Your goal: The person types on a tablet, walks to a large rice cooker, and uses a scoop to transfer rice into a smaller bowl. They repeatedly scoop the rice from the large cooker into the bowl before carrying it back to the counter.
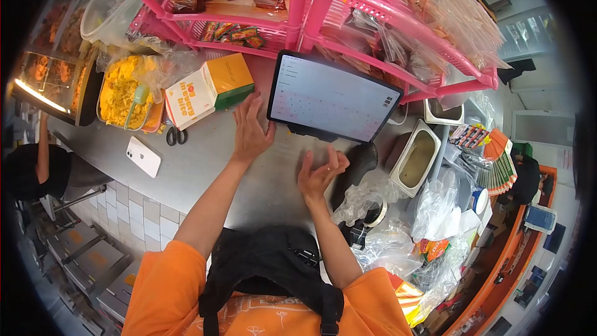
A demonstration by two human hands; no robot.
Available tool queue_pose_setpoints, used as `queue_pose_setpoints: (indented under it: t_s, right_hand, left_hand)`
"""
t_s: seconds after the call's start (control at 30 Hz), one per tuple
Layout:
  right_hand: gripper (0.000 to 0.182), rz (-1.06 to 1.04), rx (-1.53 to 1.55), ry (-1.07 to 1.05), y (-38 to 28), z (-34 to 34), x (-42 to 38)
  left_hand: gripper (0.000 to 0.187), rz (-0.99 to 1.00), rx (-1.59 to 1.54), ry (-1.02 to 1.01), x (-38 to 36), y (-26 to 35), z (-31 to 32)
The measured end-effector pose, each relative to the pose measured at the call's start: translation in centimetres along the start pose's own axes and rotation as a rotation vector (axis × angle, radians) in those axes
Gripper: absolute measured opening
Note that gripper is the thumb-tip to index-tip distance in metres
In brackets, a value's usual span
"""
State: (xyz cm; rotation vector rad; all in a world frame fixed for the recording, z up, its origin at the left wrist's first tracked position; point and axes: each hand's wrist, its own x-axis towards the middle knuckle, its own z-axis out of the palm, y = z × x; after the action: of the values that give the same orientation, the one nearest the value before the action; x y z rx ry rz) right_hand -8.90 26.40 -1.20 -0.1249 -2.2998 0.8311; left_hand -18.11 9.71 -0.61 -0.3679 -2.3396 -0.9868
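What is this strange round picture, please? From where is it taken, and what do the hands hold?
There is no machine here. One camera, worn on a person's head, looks forward and down, so you see that person's orange sleeves and bare hands. The left hand is between a box and a tablet; the right hand is just below the tablet, fingers bent. Neither seems to hold anything. The metal counter also carries a white phone, scissors and yellow food.
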Motion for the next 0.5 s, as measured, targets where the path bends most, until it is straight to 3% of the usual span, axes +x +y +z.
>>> queue_pose_setpoints:
  t_s: [0.03, 0.1, 0.23, 0.5]
  right_hand:
    - [0.056, 0.006, -0.005, 0.001, 0.3, 0.1, 0.4]
    - [0.054, -0.019, -0.004, 0.073, 0.7, 0.6, 1.3]
    - [0.051, -0.034, -0.004, 0.099, 1.5, 1.5, 3.1]
    - [0.041, -0.011, 0.021, 0.121, 1.9, 1.3, 3.8]
  left_hand:
    - [0.074, 0.002, -0.004, -0.007, -0.5, -0.4, 0.2]
    - [0.071, 0.239, 0.035, -0.039, -1.2, -1.0, 0.3]
    - [0.071, 0.158, 0.068, -0.031, 0.0, 3.0, -0.5]
    - [0.061, 0.185, 0.209, 0.038, -1.3, 2.6, 1.7]
